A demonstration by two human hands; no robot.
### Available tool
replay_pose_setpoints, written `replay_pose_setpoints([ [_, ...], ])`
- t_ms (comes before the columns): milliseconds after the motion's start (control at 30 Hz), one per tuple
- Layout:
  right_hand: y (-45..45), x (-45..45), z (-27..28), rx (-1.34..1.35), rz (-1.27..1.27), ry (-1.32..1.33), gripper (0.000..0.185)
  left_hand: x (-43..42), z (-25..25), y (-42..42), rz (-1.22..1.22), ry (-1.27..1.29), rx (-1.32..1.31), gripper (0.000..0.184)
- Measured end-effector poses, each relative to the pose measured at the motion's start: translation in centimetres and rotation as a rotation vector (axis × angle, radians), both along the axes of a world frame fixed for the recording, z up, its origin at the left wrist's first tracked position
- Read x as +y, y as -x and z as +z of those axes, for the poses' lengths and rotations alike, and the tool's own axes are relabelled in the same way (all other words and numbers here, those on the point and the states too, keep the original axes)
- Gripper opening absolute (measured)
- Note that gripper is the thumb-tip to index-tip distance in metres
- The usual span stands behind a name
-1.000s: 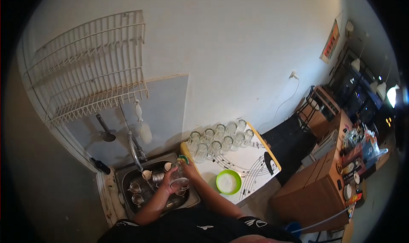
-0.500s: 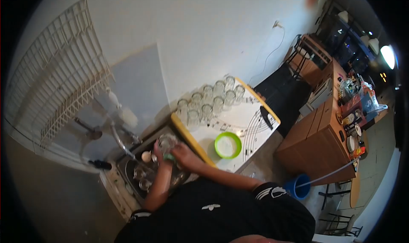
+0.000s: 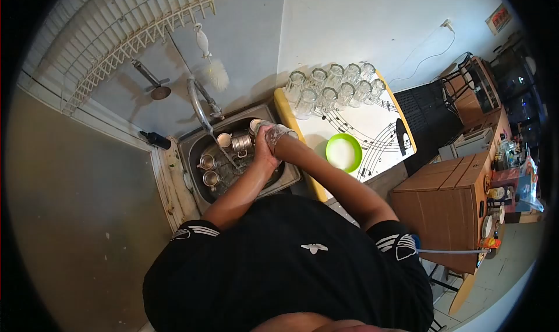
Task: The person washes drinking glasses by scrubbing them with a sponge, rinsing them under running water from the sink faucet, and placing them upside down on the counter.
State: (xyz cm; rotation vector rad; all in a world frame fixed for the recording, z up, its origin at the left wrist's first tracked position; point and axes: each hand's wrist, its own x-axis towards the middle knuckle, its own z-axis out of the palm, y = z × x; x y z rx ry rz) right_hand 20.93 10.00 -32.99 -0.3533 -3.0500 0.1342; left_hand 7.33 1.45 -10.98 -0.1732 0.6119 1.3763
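The person's left hand is wrapped around the side of a wet clear glass. The right hand is at the glass too, with its wrist close by the left hand's fingers. It may be tucked inside the glass, but the hands overlap, so it is hard to be sure. Nobody can tell from here whether the right hand pinches a sponge or just presses on the glass.

The glass is up above the right side of the metal sink, near the yellow edge of the table. Under it and to its left are the small cups in the sink, and the faucet bends over them.

The work looks like rubbing the glass clean. To do that well, the left hand should hug the glass snugly, but not squeeze hard, because wet glass is slippery. The right hand should turn gently and reach all the way around, down to the bottom. It is best to keep the glass low over the sink and away from the faucet, so it does not bump. The elbow should stay clear of the green bowl and the rows of glasses on the table.
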Motion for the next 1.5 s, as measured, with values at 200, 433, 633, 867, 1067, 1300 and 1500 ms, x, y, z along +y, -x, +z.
replay_pose_setpoints([
  [200, 4.8, -2.9, 15.7, 0.36, -0.379, 0.521, 0.036, -1.1, 0.7, -0.4, 0.085, -0.121, -0.126, 0.042],
  [433, 4.8, -6.3, 22.6, 0.338, -0.226, -0.171, 0.045, -2.6, 2.7, 1.0, -0.041, -0.045, 0.002, 0.041],
  [633, 4.9, -9.6, 29.0, -0.079, -0.442, 0.395, 0.043, -2.9, 0.0, 1.6, -0.089, -0.075, -0.031, 0.028],
  [867, 7.0, -7.2, 17.3, 0.585, -0.484, 0.376, 0.024, -1.8, -2.2, 1.2, 0.072, -0.087, -0.094, 0.031],
  [1067, 3.8, -10.1, 27.3, 0.124, -0.048, -0.097, 0.03, -2.4, -1.9, 3.3, -0.046, -0.19, -0.173, 0.037],
  [1300, 3.6, -9.2, 26.8, -0.048, -0.093, 0.13, 0.024, -3.2, 0.2, 1.7, -0.078, -0.118, -0.136, 0.034],
  [1500, 5.8, -7.0, 22.0, 0.965, -0.371, 2.403, 0.027, -2.2, -1.2, 0.7, 0.177, -0.174, -0.199, 0.032],
])
